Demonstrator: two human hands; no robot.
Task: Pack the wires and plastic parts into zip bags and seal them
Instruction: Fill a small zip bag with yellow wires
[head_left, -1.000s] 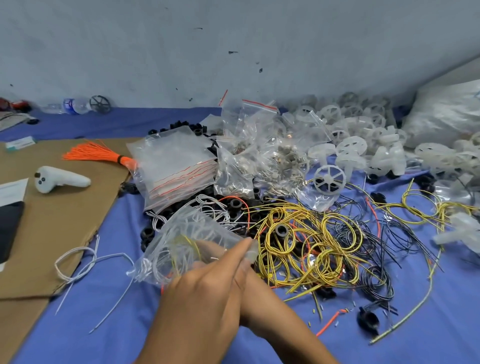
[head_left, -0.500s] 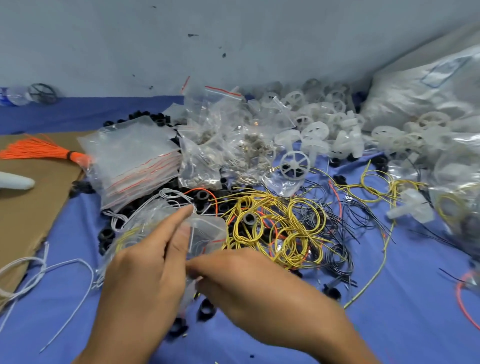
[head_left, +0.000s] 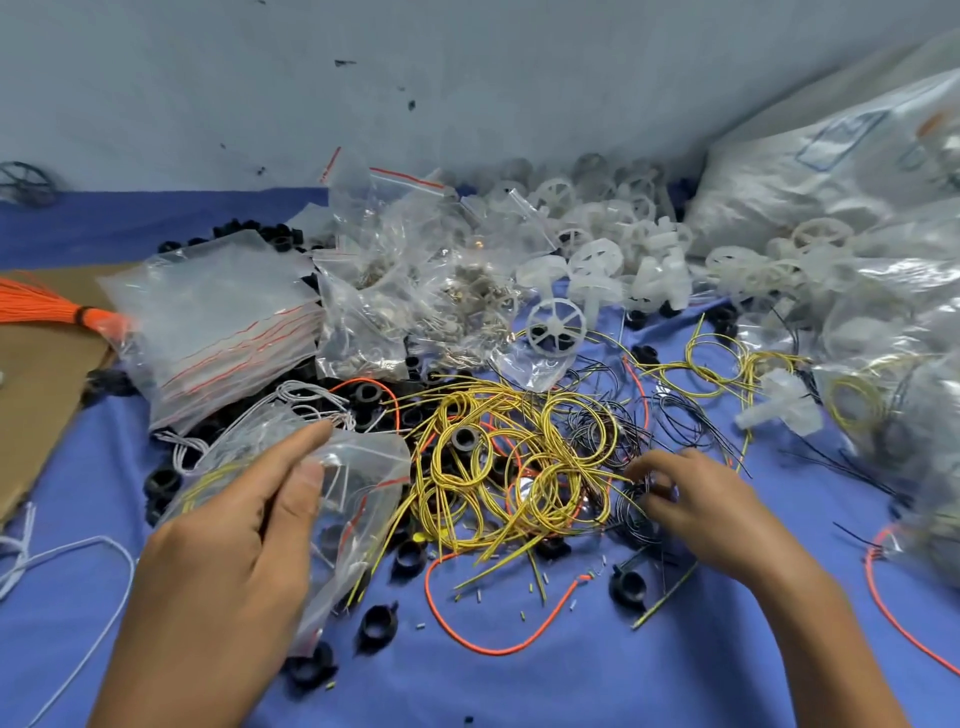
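My L hand (head_left: 223, 545) pinches the zip bag (head_left: 363, 478) at its mouth w/ thumb and forefinger, just left of the yellow wires (head_left: 498, 467) on the cloth (head_left: 571, 675). R hand (head_left: 711, 509) has its fingers curled into the black wires (head_left: 602, 431); it's blurred, so I can't tell if it has a grip.

Far past left hand (head_left: 223, 561) and right hand (head_left: 717, 514): grey-blue wall (head_left: 467, 78), small dark marks on it. Under both: blue cloth (head_left: 519, 675), spread flat. Left of left hand: brown cardboard (head_left: 41, 374), flat. Light soft, even.
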